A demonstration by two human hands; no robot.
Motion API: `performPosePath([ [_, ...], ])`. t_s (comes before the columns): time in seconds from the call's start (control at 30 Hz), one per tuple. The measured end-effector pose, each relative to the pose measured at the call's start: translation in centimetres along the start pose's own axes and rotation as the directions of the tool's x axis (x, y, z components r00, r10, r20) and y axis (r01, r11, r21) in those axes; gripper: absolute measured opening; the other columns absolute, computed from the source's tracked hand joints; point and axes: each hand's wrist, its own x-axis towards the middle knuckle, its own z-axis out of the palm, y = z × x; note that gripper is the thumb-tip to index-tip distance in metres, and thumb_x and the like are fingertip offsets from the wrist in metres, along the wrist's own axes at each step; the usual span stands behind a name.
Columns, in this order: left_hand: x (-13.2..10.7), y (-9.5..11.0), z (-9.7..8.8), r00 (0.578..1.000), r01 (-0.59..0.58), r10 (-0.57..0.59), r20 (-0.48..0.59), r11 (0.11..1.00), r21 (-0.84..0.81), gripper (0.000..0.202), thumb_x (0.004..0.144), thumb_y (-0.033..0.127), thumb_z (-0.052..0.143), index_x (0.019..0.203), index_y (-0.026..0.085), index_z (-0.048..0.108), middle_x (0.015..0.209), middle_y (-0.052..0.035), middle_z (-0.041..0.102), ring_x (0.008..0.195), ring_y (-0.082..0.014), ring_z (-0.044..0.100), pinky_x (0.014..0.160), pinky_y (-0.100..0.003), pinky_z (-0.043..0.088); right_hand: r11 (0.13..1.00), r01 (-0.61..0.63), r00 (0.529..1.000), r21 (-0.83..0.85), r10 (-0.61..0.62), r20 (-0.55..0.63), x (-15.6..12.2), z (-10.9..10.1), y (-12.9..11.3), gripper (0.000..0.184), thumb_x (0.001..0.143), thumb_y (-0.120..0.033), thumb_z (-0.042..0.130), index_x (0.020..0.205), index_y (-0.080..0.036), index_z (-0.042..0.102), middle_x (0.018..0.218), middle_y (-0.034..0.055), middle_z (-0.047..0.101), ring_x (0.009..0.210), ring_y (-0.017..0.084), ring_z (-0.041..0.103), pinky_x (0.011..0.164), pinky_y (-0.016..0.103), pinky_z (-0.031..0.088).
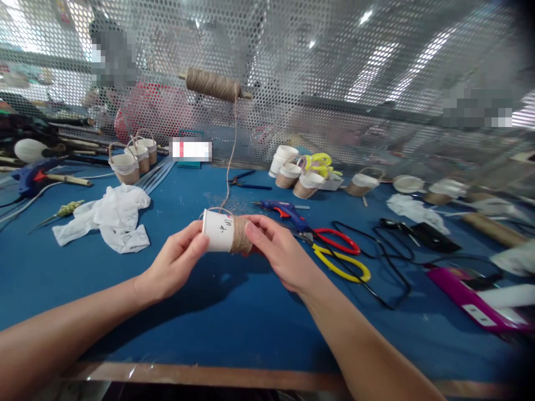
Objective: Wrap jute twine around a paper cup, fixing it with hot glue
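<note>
Both hands hold a white paper cup (219,230) on its side above the blue table (234,317). My left hand (175,262) pinches the cup's open rim. My right hand (276,250) grips the cup's other end, which is wound with brown twine (241,235). A strand of twine (231,161) runs up from the cup to a twine spool (212,84) hung on a rod at the mesh screen.
Right of my hands lie a blue glue gun (286,211), red and yellow scissors (338,250), black cables and a pink box (463,289). A crumpled white cloth (111,217) lies left. Twine-wrapped cups (129,161) stand at the back. A person sits behind the mesh.
</note>
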Motion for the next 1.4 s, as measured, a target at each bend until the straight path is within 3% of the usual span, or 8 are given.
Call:
performPosePath([
  [0.1,1.1,-0.1,-0.4,0.968,0.046,-0.113,-0.225,0.958,-0.283,0.026,0.084,0.037,0.047,0.084,0.014,0.06,0.077,-0.0026,0.062,0.076,-0.0148,0.056,0.076,-0.027,0.042,0.999,0.046,0.995,-0.028,-0.048,-0.082,0.3,-0.3,0.2,0.037,0.078,-0.046,0.053,0.101,-0.017,0.051,0.09,0.0056,0.06,0.071,0.013,0.053,0.063,0.027,0.046],
  [0.2,2.0,-0.4,-1.1,0.924,0.123,-0.233,-0.301,0.931,-0.343,0.014,0.077,0.027,0.057,0.073,0.013,0.057,0.06,0.0021,0.057,0.057,-0.0086,0.05,0.06,-0.021,0.04,0.996,0.063,0.992,-0.07,-0.07,-0.107,0.7,-0.6,0.5,0.039,0.077,-0.047,0.054,0.101,-0.017,0.052,0.085,0.0052,0.06,0.069,0.014,0.053,0.061,0.029,0.045],
  [0.67,2.0,-0.8,-1.1,0.915,0.259,-0.335,-0.224,0.914,-0.312,0.02,0.064,0.027,0.067,0.063,0.013,0.053,0.053,0.0044,0.053,0.048,-0.0062,0.045,0.05,-0.02,0.033,0.955,0.165,0.984,-0.246,-0.176,-0.023,0.3,0.4,-0.1,0.035,0.077,-0.037,0.056,0.105,-0.017,0.049,0.102,0.0108,0.06,0.083,0.019,0.06,0.072,0.037,0.052],
  [1.03,1.9,-0.6,-0.9,0.931,0.257,-0.311,-0.193,0.931,-0.26,0.021,0.07,0.029,0.062,0.062,0.014,0.05,0.053,0.0048,0.049,0.052,-0.0063,0.041,0.052,-0.02,0.031,0.85,0.353,0.906,-0.391,-0.415,-0.086,0.2,0.2,2.1,0.033,0.076,-0.032,0.06,0.104,-0.02,0.047,0.106,0.0083,0.054,0.09,0.019,0.057,0.078,0.036,0.05],
  [1.4,1.9,-1.2,-1.1,0.922,0.323,-0.364,-0.128,0.909,-0.263,0.019,0.066,0.03,0.066,0.069,0.014,0.056,0.06,0.0031,0.054,0.054,-0.0075,0.044,0.054,-0.021,0.034,0.786,0.416,0.881,-0.457,-0.474,-0.014,0.0,-0.5,2.2,0.032,0.077,-0.028,0.06,0.106,-0.023,0.046,0.106,0.007,0.052,0.092,0.018,0.055,0.078,0.035,0.05],
])
